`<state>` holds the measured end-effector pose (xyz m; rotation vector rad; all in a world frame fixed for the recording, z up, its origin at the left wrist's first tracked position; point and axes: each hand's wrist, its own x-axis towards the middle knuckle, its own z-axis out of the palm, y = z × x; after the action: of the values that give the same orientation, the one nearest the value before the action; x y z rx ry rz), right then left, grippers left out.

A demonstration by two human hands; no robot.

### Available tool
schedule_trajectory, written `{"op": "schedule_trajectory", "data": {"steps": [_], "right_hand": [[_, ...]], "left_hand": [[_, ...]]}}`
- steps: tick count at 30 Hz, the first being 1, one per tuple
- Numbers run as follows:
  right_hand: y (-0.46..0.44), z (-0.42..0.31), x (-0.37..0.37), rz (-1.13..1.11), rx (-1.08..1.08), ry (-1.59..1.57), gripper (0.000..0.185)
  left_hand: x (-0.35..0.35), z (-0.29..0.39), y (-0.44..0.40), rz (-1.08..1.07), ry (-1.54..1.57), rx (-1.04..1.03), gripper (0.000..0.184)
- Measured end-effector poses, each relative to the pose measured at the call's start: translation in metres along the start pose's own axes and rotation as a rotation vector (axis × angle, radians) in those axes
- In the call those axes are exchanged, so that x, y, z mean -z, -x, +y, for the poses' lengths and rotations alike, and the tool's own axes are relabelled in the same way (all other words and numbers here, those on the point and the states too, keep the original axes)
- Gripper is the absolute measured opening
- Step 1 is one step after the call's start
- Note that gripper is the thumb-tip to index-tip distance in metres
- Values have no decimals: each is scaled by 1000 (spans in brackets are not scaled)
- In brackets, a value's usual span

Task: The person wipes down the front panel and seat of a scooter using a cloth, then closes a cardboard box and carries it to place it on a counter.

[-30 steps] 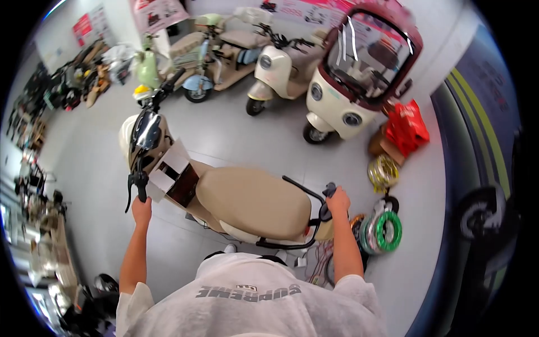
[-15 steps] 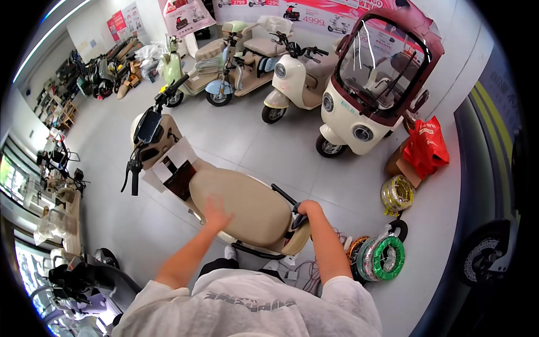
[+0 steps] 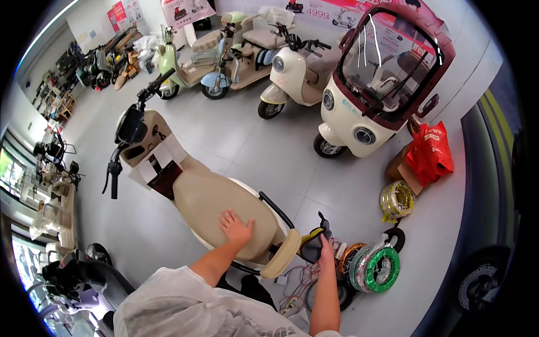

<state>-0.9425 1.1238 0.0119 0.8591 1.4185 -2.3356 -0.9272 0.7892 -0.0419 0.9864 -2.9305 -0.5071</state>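
Beige upholstery covers the scooter seat, where the left hand lies palm-down with fingers apart, while the right hand clasps a dark, yellow-edged item beside its rear end, above grey floor tiles near wrapped rings, with parked scooters lining the postered wall.

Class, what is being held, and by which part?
The right hand holds a dark, yellow-edged item by its right edge, as pictured; the left hand is spread open over the seat.

Smooth matt tan seat — glossy maroon frame — shiny green-wrapped coil.
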Motion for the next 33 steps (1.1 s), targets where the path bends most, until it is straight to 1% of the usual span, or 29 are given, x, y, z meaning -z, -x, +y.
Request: {"op": "schedule_trajectory", "data": {"steps": [1,2,3,4,6,7,8,9,10,11,12,13,14,15,16,18,19,21,22,24,28,30,31,33], "right_hand": [[3,0,2,8,53,37,46],[7,5,1,23,100,63,48],[0,19,7,35,75,147,51],[-9,34,14,44,45,234,54],[-14,52,-4,-46,28,354,56],[-31,77,-7,-122,65,301,55],[-26,71,-30,-145,57,330,56],[-44,99,-28,-45,77,385,54],[-54,99,-28,-169,-126,202,67],[-66,110,-24,-182,-110,115,66],[-70,108,-27,-192,-132,113,66],[-73,104,-31,-202,-155,112,65],[-76,100,-34,-230,-70,217,65],[-73,84,-43,-242,-86,302,66],[-82,84,-44,-234,-97,299,66],[-100,81,-48,-463,225,582,67],[-104,73,-56,-459,224,577,67],[-114,57,-75,-553,240,984,63],[-123,59,-83,-551,246,978,63],[-141,66,-98,-638,430,1390,67],[-173,74,-120,-648,370,1363,70],[-186,77,-129,-696,326,1350,72],[-192,82,-136,-708,362,1333,72],[-199,84,-152,-725,326,1336,72]], "left_hand": [[2,5,2,-11,-7,1,112],[8,5,4,25,-28,-45,104],[13,1,9,48,-56,-88,97],[12,0,14,18,-82,-88,97],[6,4,12,101,-90,-107,95],[3,5,13,67,-116,-102,95],[0,6,10,85,-123,-105,94],[-1,5,11,90,-134,-115,93],[-2,6,11,77,-146,-112,93],[-1,8,12,67,-157,-109,93],[-3,7,15,20,-183,-112,93],[-6,8,12,56,-199,-111,93],[-9,7,11,99,-212,-109,94],[-10,7,10,83,-222,-110,94],[-11,7,9,79,-231,-99,95],[-14,5,8,75,-241,-97,97],[-14,5,7,83,-243,-94,97],[-15,7,3,97,-245,-97,97],[-15,9,3,100,-233,-93,97],[-15,8,4,105,-227,-92,97],[-20,6,6,96,-290,-101,94],[-22,4,10,75,-299,-84,94],[-22,5,11,66,-295,-76,94],[-20,6,11,64,-293,-63,94]]}}
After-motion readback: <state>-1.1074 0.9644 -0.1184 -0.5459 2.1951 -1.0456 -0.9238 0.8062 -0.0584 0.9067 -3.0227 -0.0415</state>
